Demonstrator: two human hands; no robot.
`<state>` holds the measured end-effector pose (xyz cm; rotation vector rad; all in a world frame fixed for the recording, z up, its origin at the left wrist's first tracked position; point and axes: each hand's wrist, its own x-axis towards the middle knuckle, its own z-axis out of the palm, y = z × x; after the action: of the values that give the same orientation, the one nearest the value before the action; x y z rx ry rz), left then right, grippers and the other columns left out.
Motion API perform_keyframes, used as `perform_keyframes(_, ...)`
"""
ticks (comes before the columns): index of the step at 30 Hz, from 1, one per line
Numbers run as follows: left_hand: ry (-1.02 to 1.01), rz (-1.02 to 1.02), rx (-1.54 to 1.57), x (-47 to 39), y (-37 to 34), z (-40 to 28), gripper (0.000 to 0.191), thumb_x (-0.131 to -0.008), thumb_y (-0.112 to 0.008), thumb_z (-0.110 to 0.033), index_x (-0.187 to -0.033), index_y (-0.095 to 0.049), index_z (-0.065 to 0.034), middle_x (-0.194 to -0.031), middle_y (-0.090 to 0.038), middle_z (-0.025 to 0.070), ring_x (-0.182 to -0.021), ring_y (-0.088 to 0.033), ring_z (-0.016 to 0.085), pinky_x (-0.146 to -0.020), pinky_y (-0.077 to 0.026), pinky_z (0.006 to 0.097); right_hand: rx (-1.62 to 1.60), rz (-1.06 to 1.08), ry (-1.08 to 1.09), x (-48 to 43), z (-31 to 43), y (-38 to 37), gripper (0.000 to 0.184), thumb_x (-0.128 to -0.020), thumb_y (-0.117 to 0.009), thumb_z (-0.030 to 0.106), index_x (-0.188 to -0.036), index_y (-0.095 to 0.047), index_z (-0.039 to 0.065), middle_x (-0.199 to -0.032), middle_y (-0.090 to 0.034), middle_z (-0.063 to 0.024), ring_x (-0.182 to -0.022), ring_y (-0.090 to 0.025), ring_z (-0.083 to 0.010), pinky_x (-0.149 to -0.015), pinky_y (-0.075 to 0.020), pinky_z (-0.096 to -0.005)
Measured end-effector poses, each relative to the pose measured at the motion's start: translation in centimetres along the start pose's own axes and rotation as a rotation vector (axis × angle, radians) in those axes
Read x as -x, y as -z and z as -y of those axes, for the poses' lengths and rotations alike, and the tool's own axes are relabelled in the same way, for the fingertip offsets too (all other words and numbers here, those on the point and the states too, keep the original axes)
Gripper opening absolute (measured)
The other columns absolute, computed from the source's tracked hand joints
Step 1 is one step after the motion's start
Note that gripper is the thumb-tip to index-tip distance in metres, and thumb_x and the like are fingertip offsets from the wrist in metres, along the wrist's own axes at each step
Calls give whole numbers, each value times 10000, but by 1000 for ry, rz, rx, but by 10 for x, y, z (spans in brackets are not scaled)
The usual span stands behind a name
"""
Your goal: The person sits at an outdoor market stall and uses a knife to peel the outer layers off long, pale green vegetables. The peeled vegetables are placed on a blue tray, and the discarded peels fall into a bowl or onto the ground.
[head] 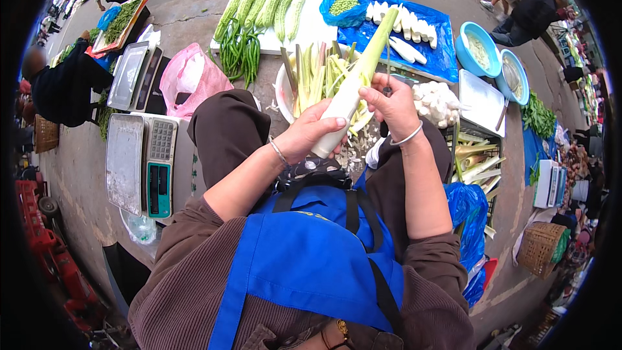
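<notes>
My left hand (313,131) is wrapped round the thick white lower end of a peeled water bamboo shoot (352,87), whose pale green top slants up to the right. At the shoot's right side, my right hand (392,102) has a thin tool with a dark handle (387,91) between its fingers; its kind is hard to tell. Beneath the shoot stands a white basin (283,88) filled with green and reddish leaf sheaths (307,75). Beyond it, peeled white shoots (410,26) lie on blue plastic sheeting (440,61) beside a bag of shelled green beans (344,4).
Bitter melons (267,5) and green chilies (241,53) lie on a white board (316,34). Left are a pink bag (192,78) and digital scales (127,165). Right are a bag of garlic (435,102), blue basins (478,48) and a crate of unpeeled shoots (476,160). People stand around.
</notes>
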<state>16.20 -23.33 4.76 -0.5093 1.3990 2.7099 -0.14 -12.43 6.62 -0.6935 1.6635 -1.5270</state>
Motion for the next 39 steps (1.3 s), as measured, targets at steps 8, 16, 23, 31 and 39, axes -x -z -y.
perform_keyframes(8,-350,-544,-1111,-10,-4,6,618,-723,-727,-328,-1178,-411,-53,-896,-621,166,-790,-634,309,-699,-490,393,108,-192,80,-3,-20,-24,249,-724,-747,163,-818,-609,-22,-585,-555,-10,-481,-473,-38,-426,-365,-193)
perform_keyframes(16,-520,-587,-1222,-9,-11,15,606,-767,-647,-279,-1254,-370,-46,-1003,-570,210,-884,-586,384,-727,-474,442,386,-23,180,3,-10,-12,206,-776,-685,163,-728,-583,-10,-577,-580,-92,-506,-550,-145,-484,-440,-286)
perform_keyframes(23,-406,-513,-1245,-12,-13,19,639,-806,-602,-264,-1355,-321,-96,-1044,-568,235,-907,-581,398,-760,-473,434,1013,-108,514,6,-6,-9,165,-762,-658,163,-722,-594,16,-611,-584,-151,-565,-598,-274,-524,-464,-359)
perform_keyframes(31,-53,105,-111,0,-4,-7,703,-847,-575,-248,-1436,-208,-133,-924,-564,114,-682,-589,159,-585,-508,265,116,187,-33,16,15,11,148,-804,-637,149,-702,-570,66,-564,-522,27,-478,-445,-25,-425,-348,-189)
perform_keyframes(39,52,309,237,7,1,-12,772,-804,-618,-321,-1423,-193,-142,-811,-547,120,-572,-582,209,-434,-503,311,-252,209,-174,19,12,8,89,-782,-639,101,-815,-582,41,-576,-526,11,-425,-438,-32,-368,-310,-168)
